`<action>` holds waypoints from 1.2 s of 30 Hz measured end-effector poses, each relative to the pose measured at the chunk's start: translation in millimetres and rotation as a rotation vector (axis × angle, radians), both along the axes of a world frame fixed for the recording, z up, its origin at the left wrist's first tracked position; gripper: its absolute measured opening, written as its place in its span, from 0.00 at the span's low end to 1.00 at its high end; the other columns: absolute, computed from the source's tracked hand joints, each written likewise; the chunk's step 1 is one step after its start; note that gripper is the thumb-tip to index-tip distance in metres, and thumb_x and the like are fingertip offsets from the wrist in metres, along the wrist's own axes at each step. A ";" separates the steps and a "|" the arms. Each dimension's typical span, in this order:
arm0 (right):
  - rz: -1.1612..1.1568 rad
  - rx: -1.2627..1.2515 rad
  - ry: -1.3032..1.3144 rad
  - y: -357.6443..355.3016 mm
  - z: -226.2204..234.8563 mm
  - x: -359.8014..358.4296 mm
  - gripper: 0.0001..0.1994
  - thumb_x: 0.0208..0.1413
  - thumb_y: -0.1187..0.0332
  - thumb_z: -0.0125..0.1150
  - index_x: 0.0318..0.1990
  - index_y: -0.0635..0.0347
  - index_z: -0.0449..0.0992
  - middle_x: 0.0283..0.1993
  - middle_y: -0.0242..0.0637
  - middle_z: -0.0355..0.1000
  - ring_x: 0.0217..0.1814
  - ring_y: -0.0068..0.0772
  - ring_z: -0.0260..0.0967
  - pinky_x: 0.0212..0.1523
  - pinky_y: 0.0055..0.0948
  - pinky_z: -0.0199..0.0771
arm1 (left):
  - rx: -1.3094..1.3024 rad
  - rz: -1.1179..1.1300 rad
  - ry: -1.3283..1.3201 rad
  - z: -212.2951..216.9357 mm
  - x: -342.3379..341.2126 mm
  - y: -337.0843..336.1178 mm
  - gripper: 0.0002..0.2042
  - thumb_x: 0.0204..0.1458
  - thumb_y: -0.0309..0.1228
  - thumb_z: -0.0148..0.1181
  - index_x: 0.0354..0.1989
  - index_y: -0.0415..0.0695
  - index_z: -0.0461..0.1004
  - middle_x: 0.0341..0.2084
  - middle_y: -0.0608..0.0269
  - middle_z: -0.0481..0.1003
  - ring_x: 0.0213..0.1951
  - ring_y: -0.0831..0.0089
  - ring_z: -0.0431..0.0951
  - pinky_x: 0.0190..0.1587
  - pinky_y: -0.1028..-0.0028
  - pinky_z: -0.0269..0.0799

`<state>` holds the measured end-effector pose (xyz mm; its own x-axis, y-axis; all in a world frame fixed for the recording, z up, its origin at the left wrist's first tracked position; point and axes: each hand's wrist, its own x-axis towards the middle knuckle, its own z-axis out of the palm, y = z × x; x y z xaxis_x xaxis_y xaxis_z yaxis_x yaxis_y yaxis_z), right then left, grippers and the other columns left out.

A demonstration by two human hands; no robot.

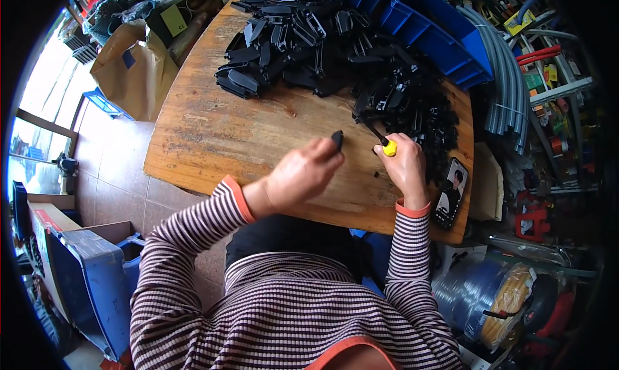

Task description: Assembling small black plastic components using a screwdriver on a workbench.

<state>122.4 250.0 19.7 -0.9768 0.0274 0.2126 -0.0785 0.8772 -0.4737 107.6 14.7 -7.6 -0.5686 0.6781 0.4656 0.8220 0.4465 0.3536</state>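
Note:
My left hand (303, 176) is closed over the near part of the wooden table (258, 131), with a small black plastic part (338, 138) poking out between thumb and fingers. To its right, my right hand (406, 166) grips a screwdriver (389, 148) by its yellow and black handle. The tool slants away to the upper left, and its tip end blends into the dark parts behind it. A large pile of black plastic parts (309, 41) covers the far side of the table. A heap of smaller black pieces (422, 112) runs down the right side, close beyond my right hand.
Blue plastic bins (445, 31) stand at the table's far right edge. A phone in a patterned case (451, 193) lies at the near right corner. Grey coiled hose (503, 80) and crowded shelves are on the right; a brown paper bag (138, 70) sits left, a blue crate (97, 292) lower left.

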 end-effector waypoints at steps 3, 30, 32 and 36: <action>0.003 0.104 -0.028 -5.3 2.5 -3.5 0.10 0.46 0.70 0.68 0.35 0.64 0.76 0.34 0.44 0.73 0.35 0.49 0.72 0.35 0.38 0.72 | 0.020 -0.041 -0.023 -5.5 13.3 -0.1 0.15 0.44 0.23 0.58 0.43 0.40 0.71 0.35 0.57 0.67 0.34 0.64 0.72 0.35 0.69 0.75; 0.069 -0.251 0.165 -29.8 1.9 3.0 0.09 0.46 0.77 0.66 0.34 0.64 0.72 0.29 0.43 0.74 0.31 0.48 0.73 0.31 0.34 0.72 | 0.026 -0.217 0.021 -5.7 13.2 5.9 0.24 0.41 0.25 0.59 0.51 0.34 0.70 0.51 0.50 0.67 0.50 0.58 0.70 0.51 0.68 0.73; 0.079 -0.258 0.172 -30.9 4.3 3.8 0.09 0.45 0.78 0.66 0.34 0.64 0.73 0.29 0.43 0.74 0.31 0.47 0.73 0.32 0.34 0.72 | 0.001 -0.219 0.032 -7.1 13.7 6.1 0.24 0.41 0.26 0.57 0.52 0.33 0.69 0.51 0.50 0.67 0.51 0.58 0.69 0.52 0.68 0.72; 0.118 -0.232 0.205 -36.7 3.9 3.9 0.09 0.44 0.81 0.66 0.34 0.63 0.74 0.30 0.41 0.74 0.32 0.45 0.74 0.32 0.33 0.72 | -0.019 -0.213 0.014 -10.0 15.7 5.3 0.25 0.42 0.27 0.56 0.52 0.32 0.69 0.51 0.51 0.66 0.52 0.59 0.69 0.53 0.68 0.71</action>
